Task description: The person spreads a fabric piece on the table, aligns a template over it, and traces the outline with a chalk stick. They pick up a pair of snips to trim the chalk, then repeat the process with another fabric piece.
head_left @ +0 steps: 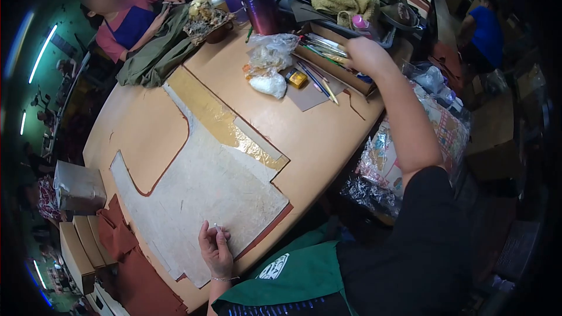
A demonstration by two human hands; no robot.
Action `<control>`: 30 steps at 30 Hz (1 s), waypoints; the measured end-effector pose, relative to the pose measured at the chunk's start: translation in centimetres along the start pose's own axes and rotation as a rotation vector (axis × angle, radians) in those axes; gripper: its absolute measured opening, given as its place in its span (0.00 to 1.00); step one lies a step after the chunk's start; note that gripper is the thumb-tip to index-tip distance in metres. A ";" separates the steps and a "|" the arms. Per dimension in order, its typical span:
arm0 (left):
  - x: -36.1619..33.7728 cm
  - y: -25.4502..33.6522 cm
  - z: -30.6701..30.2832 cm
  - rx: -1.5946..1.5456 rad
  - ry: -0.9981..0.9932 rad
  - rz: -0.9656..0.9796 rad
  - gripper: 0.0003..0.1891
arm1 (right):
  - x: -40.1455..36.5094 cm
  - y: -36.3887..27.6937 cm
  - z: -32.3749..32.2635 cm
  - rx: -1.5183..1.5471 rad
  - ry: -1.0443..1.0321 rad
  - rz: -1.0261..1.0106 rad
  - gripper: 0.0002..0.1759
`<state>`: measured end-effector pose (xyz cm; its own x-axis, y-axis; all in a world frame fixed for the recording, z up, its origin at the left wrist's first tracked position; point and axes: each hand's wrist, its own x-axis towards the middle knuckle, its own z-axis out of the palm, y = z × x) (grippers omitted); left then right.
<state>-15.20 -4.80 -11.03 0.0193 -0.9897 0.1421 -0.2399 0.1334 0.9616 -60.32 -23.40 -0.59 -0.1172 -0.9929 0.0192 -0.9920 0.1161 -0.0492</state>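
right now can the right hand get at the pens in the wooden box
Probably yes: the right hand is at the wooden box, just beside the pens lying in it. Nothing shows between them; the plastic bag lies off to one side.

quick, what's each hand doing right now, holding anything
Left hand: closed, pinching a small white piece over the pale sheet.
Right hand: at the pen box, grip cannot be told.

Craft workshop: pattern-strewn worktable (328, 140), tool tray (328, 58)
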 end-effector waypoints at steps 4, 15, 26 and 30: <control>0.0 -0.2 0.0 -0.015 -0.008 0.005 0.21 | 4.3 0.0 3.3 0.217 0.064 -0.159 0.10; -0.1 -0.3 -0.1 0.002 0.008 0.026 0.21 | 4.8 -0.9 4.2 0.074 0.055 -0.106 0.10; -0.2 -0.4 -0.1 -0.014 0.013 0.034 0.21 | 3.8 -0.6 5.8 0.171 0.461 -0.048 0.11; -0.2 -0.3 0.0 -0.009 0.019 0.033 0.21 | 3.9 -0.7 5.3 0.025 0.364 -0.043 0.10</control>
<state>-15.09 -4.63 -11.34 0.0296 -0.9836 0.1781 -0.2318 0.1666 0.9584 -59.87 -27.45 -5.81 -0.0893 -0.9226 0.3753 -0.9954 0.0697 -0.0654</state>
